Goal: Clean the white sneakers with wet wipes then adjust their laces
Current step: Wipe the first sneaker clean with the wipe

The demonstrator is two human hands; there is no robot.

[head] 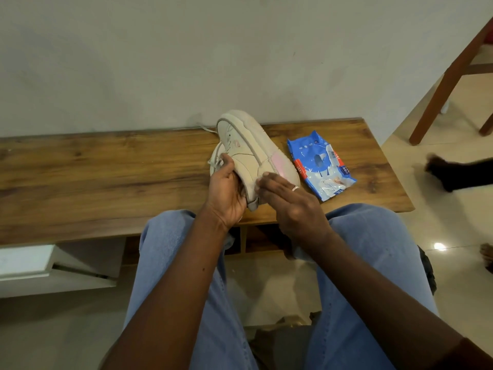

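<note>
Your left hand (226,190) grips the white sneaker (248,145) from its open top side, thumb curled over the lace area and fingers wrapped beneath. The sneaker is tipped on its side over the wooden table (106,169), toe toward the far edge, heel toward the near edge, sole turned to the right. Your right hand (290,198) lies flat against the heel quarter, fingers straight and together, pressing. A white scrap (257,182) shows at the fingertips; whether it is a wipe cannot be told. A ring (295,188) sits on one finger. The blue wet wipes pack (320,166) lies flat just beside the sneaker, toward the table's right end, apart from both hands
</note>
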